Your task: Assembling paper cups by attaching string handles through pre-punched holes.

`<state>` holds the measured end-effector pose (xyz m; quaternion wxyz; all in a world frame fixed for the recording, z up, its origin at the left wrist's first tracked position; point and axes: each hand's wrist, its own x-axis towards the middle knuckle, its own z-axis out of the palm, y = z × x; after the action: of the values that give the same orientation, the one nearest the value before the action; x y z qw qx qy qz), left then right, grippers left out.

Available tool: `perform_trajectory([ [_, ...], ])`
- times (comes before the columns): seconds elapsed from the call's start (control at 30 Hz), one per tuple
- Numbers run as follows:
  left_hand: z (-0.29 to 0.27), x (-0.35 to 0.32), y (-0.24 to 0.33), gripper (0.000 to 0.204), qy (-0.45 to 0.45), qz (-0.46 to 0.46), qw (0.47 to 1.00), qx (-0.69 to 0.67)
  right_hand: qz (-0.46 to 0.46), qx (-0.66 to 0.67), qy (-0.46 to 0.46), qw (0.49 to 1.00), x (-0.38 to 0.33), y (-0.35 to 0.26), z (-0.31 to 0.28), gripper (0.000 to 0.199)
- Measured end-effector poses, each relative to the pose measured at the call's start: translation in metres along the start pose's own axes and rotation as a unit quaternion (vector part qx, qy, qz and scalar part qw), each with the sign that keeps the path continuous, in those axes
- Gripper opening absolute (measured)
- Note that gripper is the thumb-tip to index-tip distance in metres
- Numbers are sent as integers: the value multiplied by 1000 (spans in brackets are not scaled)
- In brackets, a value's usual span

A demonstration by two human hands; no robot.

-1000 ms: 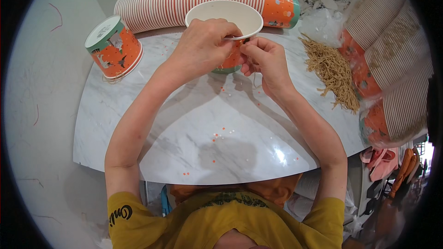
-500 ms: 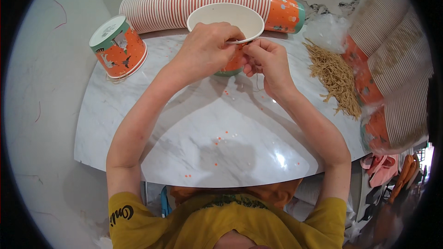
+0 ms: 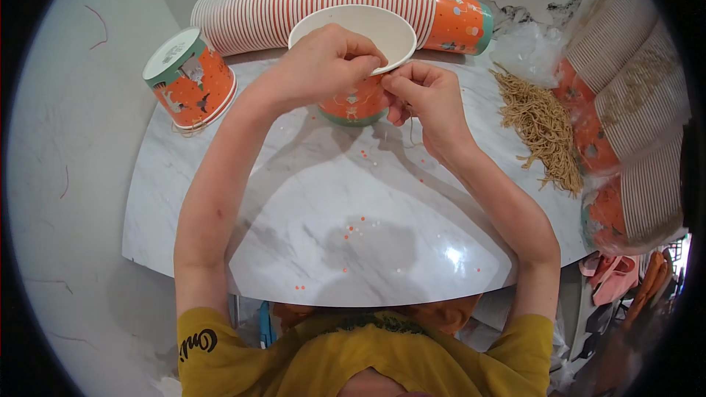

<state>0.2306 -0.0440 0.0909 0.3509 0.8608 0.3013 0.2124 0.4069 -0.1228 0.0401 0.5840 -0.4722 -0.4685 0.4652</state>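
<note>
An upright orange paper cup (image 3: pixel 353 109) with a green base band and a white rim stands in front of me. My left hand (image 3: pixel 320 66) is closed at its near rim, fingertips reaching over the edge and thumb close to them. Right beside it, my right hand (image 3: pixel 430 99) pinches at the rim's near right side. A thin string (image 3: pixel 412 131) hangs down from the right fingers; its upper end is hidden by them. Farther left, an upside-down pair of nested paper cups (image 3: pixel 193 88) has string around its lower edge.
A long row of nested cups (image 3: pixel 316 11) lies behind. Cut tan strings (image 3: pixel 540 129) are heaped at the right, near a clear plastic bag (image 3: pixel 526 55) and wrapped cup stacks (image 3: pixel 625 110). Small orange and white paper dots dot the marbled table (image 3: pixel 257 265).
The cup has turned or shifted slightly, so more of its printed front shows. My left hand has moved a little up at the rim; the right hand keeps pinching beside it.
</note>
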Motion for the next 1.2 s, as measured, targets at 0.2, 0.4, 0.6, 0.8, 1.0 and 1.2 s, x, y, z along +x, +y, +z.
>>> perform_trajectory([
  [0.2,-15,19,-3,22,-82,-46,995,-31,2,-16,-3,1000,0,0,1,14],
  [0.4,-24,29,-7,19,-132,-29,989,-64,-5,-19,-9,1000,0,3,3,15],
  [0.6,-23,32,-9,10,-159,-6,987,-30,-12,-29,-8,999,-3,4,5,13],
  [0.8,-21,28,-12,10,-143,1,989,-32,2,10,-22,1000,0,6,2,17],
  [1.0,-14,6,-4,13,-15,31,999,11,88,95,-77,989,1,21,-6,20],
  [1.2,25,-31,-13,9,195,172,963,73,113,63,-139,982,-4,19,1,15],
])
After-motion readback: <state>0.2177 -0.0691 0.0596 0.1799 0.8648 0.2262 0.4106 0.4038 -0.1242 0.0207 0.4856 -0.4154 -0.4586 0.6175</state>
